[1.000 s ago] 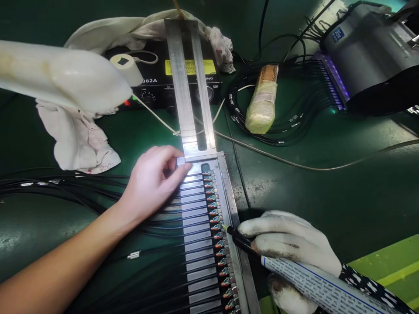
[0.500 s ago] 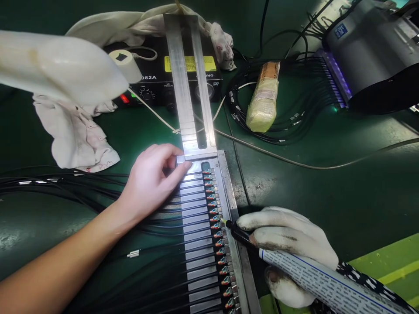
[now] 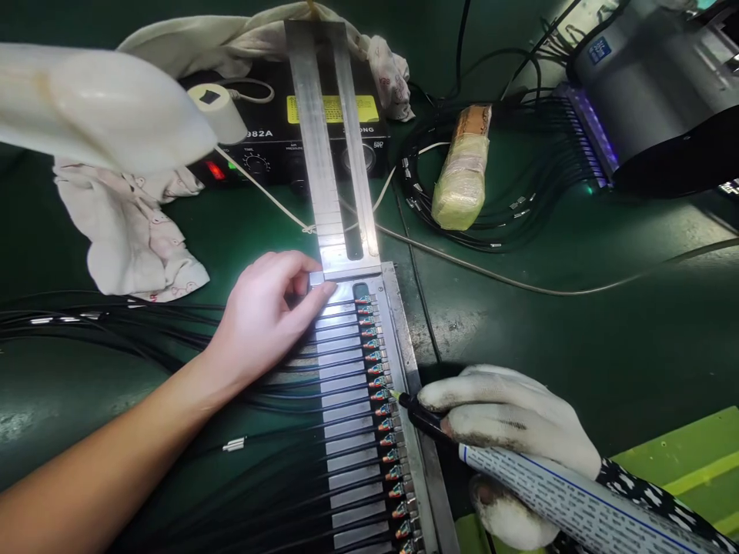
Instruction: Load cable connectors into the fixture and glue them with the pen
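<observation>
Row of many small wired connectors (image 3: 379, 395) sits in a long metal fixture (image 3: 405, 331), running from beneath the left hand down past the bottom of view. Black cables (image 3: 185, 338) cross the flat plate side by side, one to each connector, and bunch loosely off left; the spacing presumably keeps every end exposed and reachable from the right. Gloved right hand (image 3: 513, 431) has its fingers wrapped around a printed tube (image 3: 554, 492) with a black nozzle (image 3: 426, 418), slanted so that the pale tip is at a connector partway down the row; whether it touches is too small to tell. Slant likely leaves a clear view of the tip. Bare left hand (image 3: 262, 308) is narrow, thumb on the fixture's far end and fingers curled at its corner, likely to steady it. Beyond, a slotted metal plate (image 3: 312, 100) meets that end and leans over a black control box (image 3: 259, 150) marked 982A. White cloth (image 3: 138, 238) lies crumpled at left, near a pale curved arm (image 3: 98, 104). Right of the box, a wrapped block (image 3: 462, 185) rests across coiled cables, perhaps as a weight. Farther right, a grey housing (image 3: 652, 100) glows violet along its edge, cable ends lined up there. Green tray (image 3: 698, 450) at lower right, partly behind the sleeve.
</observation>
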`<state>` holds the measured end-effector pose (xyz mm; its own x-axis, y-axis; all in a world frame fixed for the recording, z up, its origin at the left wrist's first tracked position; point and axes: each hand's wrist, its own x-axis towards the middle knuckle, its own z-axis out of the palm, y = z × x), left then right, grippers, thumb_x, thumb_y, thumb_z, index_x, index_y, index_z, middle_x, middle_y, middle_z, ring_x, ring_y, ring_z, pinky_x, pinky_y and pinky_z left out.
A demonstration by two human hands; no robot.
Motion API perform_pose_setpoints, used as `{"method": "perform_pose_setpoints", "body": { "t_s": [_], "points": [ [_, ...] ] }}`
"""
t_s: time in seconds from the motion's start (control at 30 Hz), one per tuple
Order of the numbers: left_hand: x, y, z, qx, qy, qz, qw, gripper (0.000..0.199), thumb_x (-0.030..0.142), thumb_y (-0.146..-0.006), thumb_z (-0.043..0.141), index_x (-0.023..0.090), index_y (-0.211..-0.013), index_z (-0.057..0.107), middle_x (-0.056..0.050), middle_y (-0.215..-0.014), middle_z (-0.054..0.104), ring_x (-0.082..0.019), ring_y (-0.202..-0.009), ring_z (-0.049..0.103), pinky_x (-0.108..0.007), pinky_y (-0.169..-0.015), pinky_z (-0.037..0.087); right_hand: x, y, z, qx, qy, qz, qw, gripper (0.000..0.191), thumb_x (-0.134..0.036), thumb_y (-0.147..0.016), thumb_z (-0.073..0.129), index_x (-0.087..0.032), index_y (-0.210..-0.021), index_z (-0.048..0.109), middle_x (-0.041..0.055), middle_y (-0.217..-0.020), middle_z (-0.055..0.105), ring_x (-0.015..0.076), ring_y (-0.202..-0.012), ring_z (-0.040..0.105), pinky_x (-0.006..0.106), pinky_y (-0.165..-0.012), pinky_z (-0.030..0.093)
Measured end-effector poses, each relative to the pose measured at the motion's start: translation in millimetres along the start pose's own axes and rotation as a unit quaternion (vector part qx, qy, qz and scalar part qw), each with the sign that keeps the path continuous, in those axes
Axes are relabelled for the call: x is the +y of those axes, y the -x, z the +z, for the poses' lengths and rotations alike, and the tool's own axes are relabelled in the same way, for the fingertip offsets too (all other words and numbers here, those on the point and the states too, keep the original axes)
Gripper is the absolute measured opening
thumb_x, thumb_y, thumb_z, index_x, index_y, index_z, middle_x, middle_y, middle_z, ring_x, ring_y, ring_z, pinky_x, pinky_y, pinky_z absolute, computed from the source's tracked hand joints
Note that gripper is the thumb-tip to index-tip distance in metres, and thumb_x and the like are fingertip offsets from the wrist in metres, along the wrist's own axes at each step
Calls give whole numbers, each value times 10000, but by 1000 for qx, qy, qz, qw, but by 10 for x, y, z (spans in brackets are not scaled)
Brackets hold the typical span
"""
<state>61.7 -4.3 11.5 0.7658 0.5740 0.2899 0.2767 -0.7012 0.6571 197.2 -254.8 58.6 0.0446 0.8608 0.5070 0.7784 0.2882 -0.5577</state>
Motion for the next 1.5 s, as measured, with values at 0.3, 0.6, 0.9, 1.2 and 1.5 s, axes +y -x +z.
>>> {"method": "perform_pose_setpoints", "body": {
  "t_s": [0.3, 0.6, 0.9, 1.2, 1.5],
  "points": [
    [-1, 0, -1, 2, -3, 13, 1000, 250, 431, -879, 625, 186, -933, 625, 10, -727, 526, -152, -697, 497, -255, -555, 378, -141, -21, -63, 27, 11, 35, 999, 300, -429, -1025, 481, -178, -951, 627, 66, -944, 746, 192, -889, 733, 316, -842, 565],
    [4, 2, 4, 1, -6, -2, 1000, 234, 429, -875, 628, 200, -926, 617, 12, -730, 529, -150, -689, 499, -255, -551, 386, -46, 50, 3, -11, 8, 7, 1000, 254, -393, -981, 497, -168, -984, 615, 61, -976, 726, 191, -937, 722, 303, -806, 557],
    [-14, 6, 8, 4, -6, -4, 1000, 228, 427, -874, 637, 209, -938, 621, 17, -729, 528, -143, -676, 498, -255, -547, 389, -53, 41, -2, -7, -4, 12, 1000, 239, -360, -996, 486, -160, -985, 616, 52, -981, 723, 168, -966, 708, 289, -829, 537],
    [-12, 4, 5, -3, -9, -9, 1000, 230, 436, -874, 635, 215, -932, 612, 17, -732, 528, -147, -680, 505, -262, -569, 401, -73, 111, -10, -18, -12, 21, 1000, 275, -354, -1024, 433, -156, -1000, 622, 86, -1024, 727, 184, -953, 706, 322, -816, 545],
    [-1, 3, 2, -1, -8, -20, 1000, 239, 450, -867, 625, 220, -930, 613, 8, -733, 542, -161, -692, 512, -271, -566, 397, -49, 69, -32, -22, -9, 12, 1000, 287, -415, -988, 505, -155, -973, 626, 68, -1010, 733, 178, -942, 715, 304, -806, 552]
  ]
}}
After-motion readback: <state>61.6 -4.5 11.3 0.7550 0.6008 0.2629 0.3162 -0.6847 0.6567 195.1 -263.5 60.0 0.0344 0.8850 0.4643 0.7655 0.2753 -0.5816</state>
